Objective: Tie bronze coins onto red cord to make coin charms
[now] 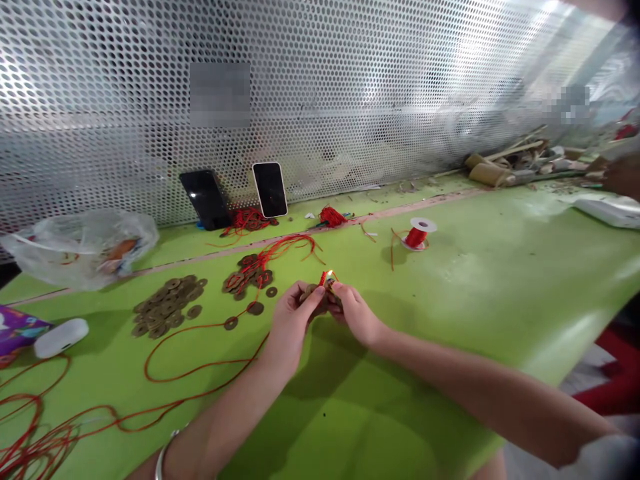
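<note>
My left hand (293, 320) is closed on several bronze-coloured coins (311, 292) with a knotted red cord (323, 278) standing up from them. Close against it, my right hand (357, 315) is closed around a small lighter (329, 284), mostly hidden by the fingers. A bright flame (329, 273) burns at the lighter's top, right beside the cord. Left of my hands, coins strung with red cord lie in a cluster (247, 277). A loose coin pile (170, 303) sits farther left.
A spool of red cord (416, 235) stands right of centre. Two phones (271, 190) lean on the perforated metal screen (350, 80). Long red cord (115, 420) loops across the front left. A plastic bag (80, 247) and a white case (61, 338) lie left; bamboo pieces (490, 173) lie back right.
</note>
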Demonstrator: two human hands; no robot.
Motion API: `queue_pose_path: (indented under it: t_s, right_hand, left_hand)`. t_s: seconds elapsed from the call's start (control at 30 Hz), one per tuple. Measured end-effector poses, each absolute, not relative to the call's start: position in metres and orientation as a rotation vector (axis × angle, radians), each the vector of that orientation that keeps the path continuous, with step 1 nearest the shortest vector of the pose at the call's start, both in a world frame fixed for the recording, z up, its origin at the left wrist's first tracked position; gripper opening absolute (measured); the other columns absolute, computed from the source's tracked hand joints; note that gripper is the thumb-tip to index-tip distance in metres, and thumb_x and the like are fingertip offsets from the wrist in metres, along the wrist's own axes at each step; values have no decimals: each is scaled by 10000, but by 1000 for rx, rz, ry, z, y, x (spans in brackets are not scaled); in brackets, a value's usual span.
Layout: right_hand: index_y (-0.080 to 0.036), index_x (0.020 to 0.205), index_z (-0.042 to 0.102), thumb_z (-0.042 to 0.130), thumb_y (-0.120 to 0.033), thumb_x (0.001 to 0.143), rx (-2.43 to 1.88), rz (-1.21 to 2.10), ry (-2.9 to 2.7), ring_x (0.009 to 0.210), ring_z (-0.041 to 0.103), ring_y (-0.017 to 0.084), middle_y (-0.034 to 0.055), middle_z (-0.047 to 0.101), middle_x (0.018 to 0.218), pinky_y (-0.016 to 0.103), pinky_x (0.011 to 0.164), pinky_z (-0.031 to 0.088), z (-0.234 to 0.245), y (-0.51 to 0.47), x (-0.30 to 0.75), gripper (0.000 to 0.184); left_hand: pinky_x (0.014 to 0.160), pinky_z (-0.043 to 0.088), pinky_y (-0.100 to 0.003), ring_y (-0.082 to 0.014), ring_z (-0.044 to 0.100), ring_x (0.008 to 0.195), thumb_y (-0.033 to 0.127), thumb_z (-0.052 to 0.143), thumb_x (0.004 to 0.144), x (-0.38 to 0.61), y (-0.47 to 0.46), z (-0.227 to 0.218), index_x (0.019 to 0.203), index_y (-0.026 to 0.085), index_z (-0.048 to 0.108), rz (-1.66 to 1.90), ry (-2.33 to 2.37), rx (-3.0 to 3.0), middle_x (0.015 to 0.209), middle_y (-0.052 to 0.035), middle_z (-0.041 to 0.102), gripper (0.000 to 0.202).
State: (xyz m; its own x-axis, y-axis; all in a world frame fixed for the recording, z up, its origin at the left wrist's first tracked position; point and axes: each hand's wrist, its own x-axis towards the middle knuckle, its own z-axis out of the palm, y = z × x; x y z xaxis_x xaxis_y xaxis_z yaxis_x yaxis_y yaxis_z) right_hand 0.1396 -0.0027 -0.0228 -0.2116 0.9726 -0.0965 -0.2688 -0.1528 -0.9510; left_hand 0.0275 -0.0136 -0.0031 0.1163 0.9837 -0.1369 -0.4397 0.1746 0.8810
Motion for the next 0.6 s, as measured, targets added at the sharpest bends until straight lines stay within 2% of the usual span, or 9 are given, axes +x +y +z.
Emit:
queue_pose_path:
  t_s: [0.27,0.47,0.6]
  right_hand:
    - [-218,635,319,491,-508,707,-966,1577,-1061,501,249,75,-72,256,553,245,478,174,-22,-2,140,344]
    - [-220,629,316,493,-503,695,-972,1591,-1033,484,167,68,-82,226,538,250,474,145,-21,-2,139,340]
    - [-222,629,310,502,-513,695,-980,1590,-1021,482,160,71,-81,222,532,253,475,131,-21,-2,139,355]
  left_hand:
    - [637,494,-225,-103,564,629,273,794,613,28,-13,-3,633,156,564,1218,891,794,631,21,612,259]
    - [616,466,-204,-89,534,614,268,779,630,28,-14,-5,637,161,545,1214,893,792,611,36,571,257]
    - [624,466,-202,-90,537,629,268,777,633,28,-13,-6,643,160,545,1218,891,793,631,28,588,256]
